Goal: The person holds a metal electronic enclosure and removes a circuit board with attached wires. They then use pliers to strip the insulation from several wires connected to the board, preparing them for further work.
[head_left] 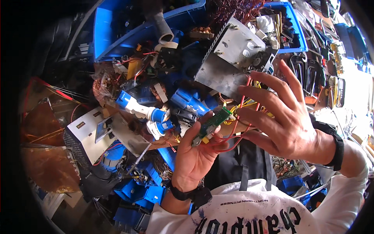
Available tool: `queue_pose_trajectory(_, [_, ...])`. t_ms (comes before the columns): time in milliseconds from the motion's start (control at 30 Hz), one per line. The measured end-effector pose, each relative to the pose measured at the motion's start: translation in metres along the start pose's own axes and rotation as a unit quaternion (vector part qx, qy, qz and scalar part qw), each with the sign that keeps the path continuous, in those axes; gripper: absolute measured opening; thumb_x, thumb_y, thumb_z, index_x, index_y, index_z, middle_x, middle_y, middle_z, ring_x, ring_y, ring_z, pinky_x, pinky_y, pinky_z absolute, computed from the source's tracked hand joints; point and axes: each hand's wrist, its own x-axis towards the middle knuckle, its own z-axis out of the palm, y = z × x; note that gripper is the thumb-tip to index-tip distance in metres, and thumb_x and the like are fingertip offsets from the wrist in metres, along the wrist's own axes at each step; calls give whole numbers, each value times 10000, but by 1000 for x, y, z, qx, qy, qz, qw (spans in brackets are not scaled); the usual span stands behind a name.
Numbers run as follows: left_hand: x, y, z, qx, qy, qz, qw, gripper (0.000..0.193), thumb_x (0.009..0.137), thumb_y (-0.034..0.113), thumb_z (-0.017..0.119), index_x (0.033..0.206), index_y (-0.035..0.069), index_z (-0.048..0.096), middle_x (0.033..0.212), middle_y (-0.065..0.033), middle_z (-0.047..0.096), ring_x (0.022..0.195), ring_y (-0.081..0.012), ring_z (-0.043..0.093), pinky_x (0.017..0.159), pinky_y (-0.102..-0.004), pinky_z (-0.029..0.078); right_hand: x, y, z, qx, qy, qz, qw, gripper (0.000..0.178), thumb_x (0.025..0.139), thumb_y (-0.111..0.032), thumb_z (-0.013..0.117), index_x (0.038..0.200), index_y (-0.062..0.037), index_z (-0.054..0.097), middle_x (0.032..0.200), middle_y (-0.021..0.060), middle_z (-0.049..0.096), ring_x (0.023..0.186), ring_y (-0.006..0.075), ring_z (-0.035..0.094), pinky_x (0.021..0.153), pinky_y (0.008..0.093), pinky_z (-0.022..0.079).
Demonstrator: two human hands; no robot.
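My left hand (196, 160) grips a small green circuit board (218, 121) by its edge, between thumb and fingers. Red wires (230, 148) run from the board toward my right hand (282, 117). That hand is open, its fingers spread and bent above the wires, with the thumb lowest and close to a red lead. Whether a fingertip touches a wire cannot be made out. Just beyond the right fingers lies an open metal casing (230, 58), with yellow wires (255, 84) below its edge.
Blue and white industrial plugs (140, 109) lie left of the board among loose parts. A white metal box (91, 134) stands farther left. Blue bins (107, 31) sit at the back, near a copper wire tangle (237, 9). Hand tools (307, 74) line the right side.
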Motion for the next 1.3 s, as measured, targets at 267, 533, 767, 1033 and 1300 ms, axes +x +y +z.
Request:
queue_pose_trajectory(267, [3,0,16,-78,-33,-58,995,568,1003,464,394,1274,-26,486,1038,-132,526,917,-219,567,901,-447,534,27,3,14,44,8,12,999,293,721,-272,770,960,-126,682,912,3,652,1142,289,551,1112,614,204])
queue_pose_trajectory(533, [0,1,21,10,-72,-11,997,692,987,582,272,1275,0,511,1172,-184,605,994,-260,631,828,-436,553,36,14,19,116,-18,55,992,112,757,-146,713,835,-71,683,815,41,630,940,241,596,1022,502,367])
queue_pose_trajectory(767, [-6,1,17,355,-15,123,926,759,966,640,237,1244,1,538,1063,-155,650,862,-239,650,741,-379,538,48,32,17,228,-55,62,970,153,776,-158,691,852,-24,693,750,131,641,784,317,619,788,417,465])
queue_pose_trajectory(1033, [-3,-3,25,510,-8,213,834,375,915,75,638,1261,-3,517,1128,-79,606,1019,-152,590,854,-316,502,45,35,14,291,-94,98,947,122,810,-128,679,857,-16,676,770,100,624,798,298,591,818,396,438])
queue_pose_trajectory(1300, [4,-22,28,541,-7,357,761,237,881,44,672,1105,-12,622,1083,-108,649,944,-160,630,853,-297,497,37,40,20,295,-58,78,950,165,795,-139,679,885,-1,685,789,155,656,776,339,632,721,402,494])
